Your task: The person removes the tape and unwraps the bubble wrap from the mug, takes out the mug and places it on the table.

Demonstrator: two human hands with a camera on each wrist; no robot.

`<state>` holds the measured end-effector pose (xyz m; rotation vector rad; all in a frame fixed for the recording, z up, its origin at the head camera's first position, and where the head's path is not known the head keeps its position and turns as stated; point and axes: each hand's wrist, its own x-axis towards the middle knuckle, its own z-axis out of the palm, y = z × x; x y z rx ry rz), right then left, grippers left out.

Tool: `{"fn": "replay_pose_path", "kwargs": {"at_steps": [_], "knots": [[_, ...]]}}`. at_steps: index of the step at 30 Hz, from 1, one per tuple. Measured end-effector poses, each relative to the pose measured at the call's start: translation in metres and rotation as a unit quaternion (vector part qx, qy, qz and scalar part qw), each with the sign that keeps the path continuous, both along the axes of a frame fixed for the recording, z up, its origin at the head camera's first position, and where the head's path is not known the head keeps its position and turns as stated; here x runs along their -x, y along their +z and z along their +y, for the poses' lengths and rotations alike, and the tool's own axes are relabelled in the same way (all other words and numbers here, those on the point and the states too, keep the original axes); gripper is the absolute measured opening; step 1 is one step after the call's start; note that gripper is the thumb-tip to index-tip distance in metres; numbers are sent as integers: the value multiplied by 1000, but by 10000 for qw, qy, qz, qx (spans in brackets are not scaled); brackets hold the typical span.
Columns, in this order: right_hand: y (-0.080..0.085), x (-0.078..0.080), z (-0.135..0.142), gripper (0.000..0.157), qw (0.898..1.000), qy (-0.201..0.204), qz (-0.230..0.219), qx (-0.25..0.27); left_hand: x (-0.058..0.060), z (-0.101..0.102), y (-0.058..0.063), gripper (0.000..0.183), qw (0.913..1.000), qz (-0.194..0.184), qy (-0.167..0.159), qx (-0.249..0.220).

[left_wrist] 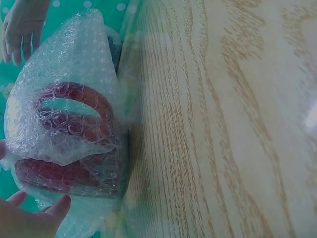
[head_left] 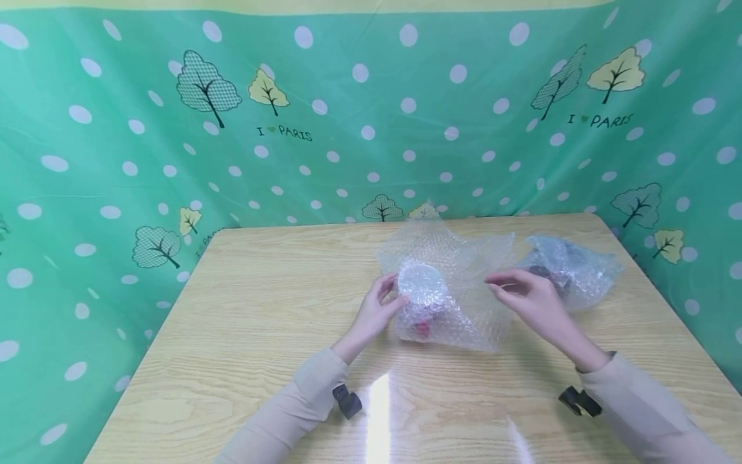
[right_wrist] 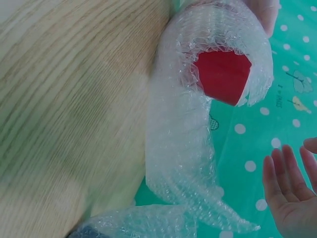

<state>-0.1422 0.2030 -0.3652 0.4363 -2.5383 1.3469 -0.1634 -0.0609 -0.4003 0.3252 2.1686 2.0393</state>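
A red mug (right_wrist: 223,77) stands wrapped in clear bubble wrap (head_left: 478,309), its bare red side showing through a gap in the right wrist view. Through the film in the left wrist view, the mug's handle (left_wrist: 74,94) can be made out. My left hand (head_left: 377,312) holds the wrapped mug from the left, thumb on the near side and fingers behind. Over the loose right part of the sheet hovers my right hand (head_left: 533,303), its fingers extended and nothing held; the right wrist view shows it apart from the film.
Another bubble-wrapped bundle (head_left: 574,270) with something dark inside lies at the right of the wooden table (head_left: 261,335). A green dotted curtain (head_left: 348,116) hangs behind the table and along its sides.
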Motion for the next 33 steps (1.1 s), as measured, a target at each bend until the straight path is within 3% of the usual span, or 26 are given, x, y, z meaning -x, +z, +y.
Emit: {"fn": "replay_pose_path", "kwargs": {"at_steps": [7, 14, 22, 33], "knots": [[1, 3, -7, 18, 9996, 228, -36, -141, 0, 0, 0, 55, 9999, 115, -20, 1], [-2, 7, -12, 16, 9988, 392, -216, -192, -2, -1, 2, 55, 9979, 435, 21, 489], [-5, 11, -21, 19, 9962, 681, -537, -125, 0, -4, 6, 54, 9912, 816, -331, 988], [-13, 18, -32, 26, 9910, 1084, -783, 40, 3, -8, 9, 55, 9853, 832, -751, 1290]]}}
